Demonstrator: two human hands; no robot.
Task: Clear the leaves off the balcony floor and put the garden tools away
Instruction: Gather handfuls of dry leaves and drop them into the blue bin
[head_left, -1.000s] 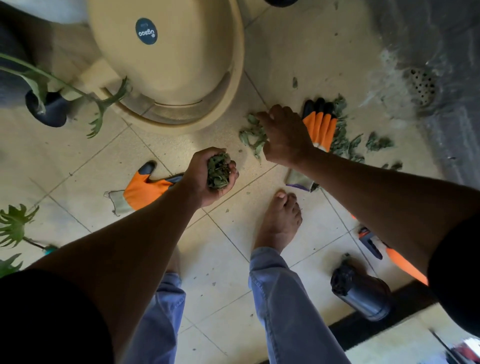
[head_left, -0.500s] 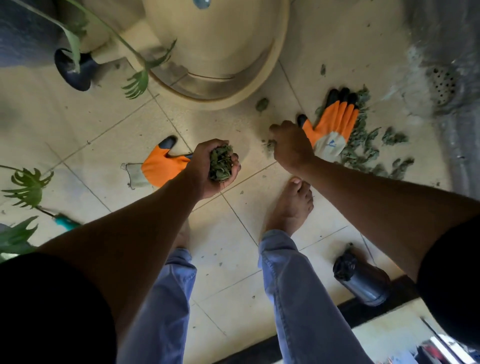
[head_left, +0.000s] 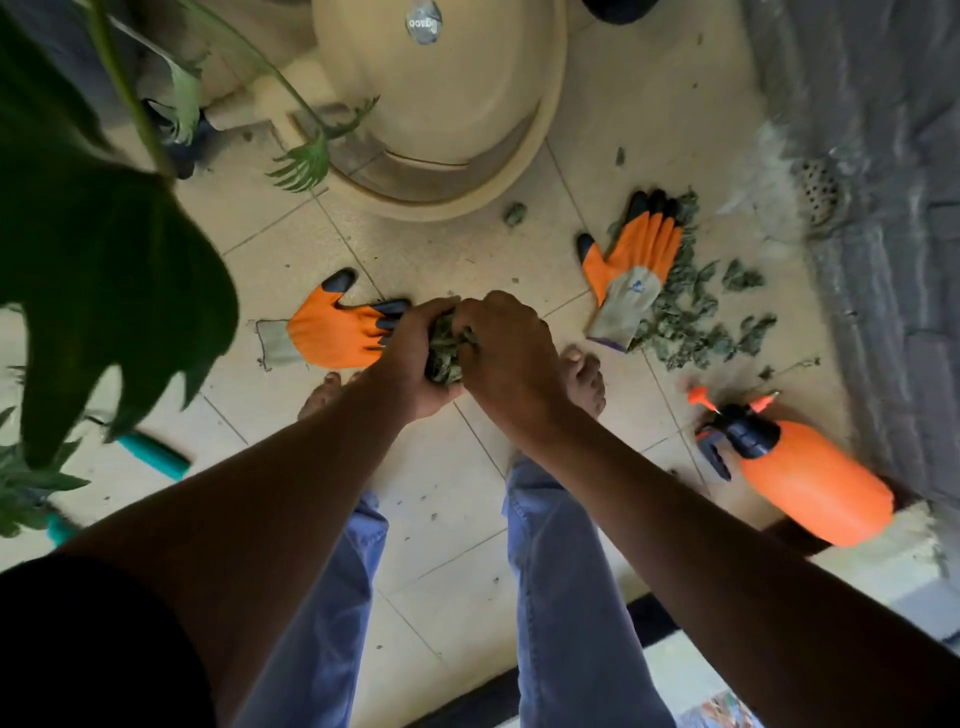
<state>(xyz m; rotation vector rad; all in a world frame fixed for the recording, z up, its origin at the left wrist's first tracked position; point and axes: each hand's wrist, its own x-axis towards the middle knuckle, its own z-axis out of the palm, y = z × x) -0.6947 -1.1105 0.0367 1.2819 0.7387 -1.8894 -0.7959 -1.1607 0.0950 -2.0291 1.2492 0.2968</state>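
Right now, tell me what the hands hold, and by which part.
Both hold one bunch of leaves: the left hand cups it from below, and the right hand presses its top and side.

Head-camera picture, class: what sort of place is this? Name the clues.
Probably a home balcony or patio used for potted plants: a tiled floor strewn with cut leaves, gardening gloves, an orange spray bottle and a floor drain.

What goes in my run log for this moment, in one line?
left hand: grips leaf wad | right hand: presses wad | loose leaves: on floor beside glove
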